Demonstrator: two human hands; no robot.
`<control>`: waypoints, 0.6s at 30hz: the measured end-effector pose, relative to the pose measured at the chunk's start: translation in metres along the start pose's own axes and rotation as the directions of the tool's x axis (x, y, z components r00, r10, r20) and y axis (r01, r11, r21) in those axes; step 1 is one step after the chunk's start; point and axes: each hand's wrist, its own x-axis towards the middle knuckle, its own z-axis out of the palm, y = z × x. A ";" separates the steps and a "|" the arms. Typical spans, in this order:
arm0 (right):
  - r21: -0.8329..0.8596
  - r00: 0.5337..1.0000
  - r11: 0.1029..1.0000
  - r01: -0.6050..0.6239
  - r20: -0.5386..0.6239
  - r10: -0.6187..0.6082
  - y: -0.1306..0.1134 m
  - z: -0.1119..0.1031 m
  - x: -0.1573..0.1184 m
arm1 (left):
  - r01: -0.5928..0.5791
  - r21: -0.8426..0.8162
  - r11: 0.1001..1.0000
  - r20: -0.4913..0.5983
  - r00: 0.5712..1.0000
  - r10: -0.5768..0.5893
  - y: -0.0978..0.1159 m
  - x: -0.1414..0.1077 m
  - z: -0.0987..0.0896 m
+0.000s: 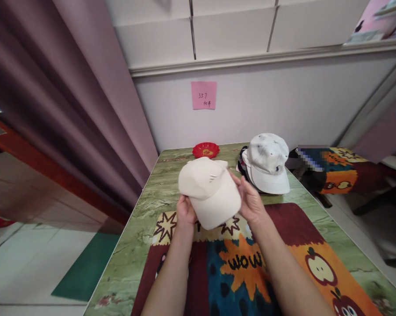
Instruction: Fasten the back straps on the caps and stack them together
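Note:
A cream baseball cap (pixel 201 184) is held up over the table, its brim tilted toward me and to the right. My left hand (pixel 186 211) grips its lower left edge, the fingers partly hidden beneath the cap. On the right side, my right hand (pixel 250 199) holds the cap by its edge near the brim, thumb raised along it. A white mottled cap (pixel 268 160) with a small dark emblem rests on a stack of caps just right of my right hand. Darker caps show in part under it.
Behind the cream cap sits a red scalloped dish (pixel 206 150). A colourful mat (pixel 217 272) lies under my forearms on the green wood-patterned table (pixel 119 267). On the wall is a pink note (pixel 203 95). Purple curtains (pixel 95 66) hang at the left, and another table (pixel 343 175) stands at right.

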 end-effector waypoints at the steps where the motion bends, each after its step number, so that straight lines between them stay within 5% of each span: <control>1: -0.009 1.000 1.000 0.007 -0.014 -0.008 0.008 0.005 -0.005 | -0.024 0.007 1.000 -0.030 0.999 0.024 -0.001 0.005 -0.009; 5: -0.022 0.999 1.000 0.007 -0.035 -0.008 0.047 0.019 -0.026 | -0.085 0.005 0.996 -0.065 0.994 0.085 -0.003 0.017 -0.034; 10: -0.042 0.983 0.997 0.071 -0.165 -0.077 0.070 0.019 -0.041 | -0.010 -0.029 1.000 -0.011 1.000 0.009 -0.011 0.013 -0.032; 14: -0.082 0.962 0.992 0.098 -0.248 -0.116 0.049 0.016 -0.040 | 0.046 -0.044 0.998 -0.016 0.999 -0.047 -0.017 0.001 -0.017; 18: -0.159 0.929 0.961 0.224 -0.262 -0.260 -0.012 0.020 -0.030 | 0.130 -0.009 0.991 -0.001 0.992 -0.130 -0.023 -0.011 -0.005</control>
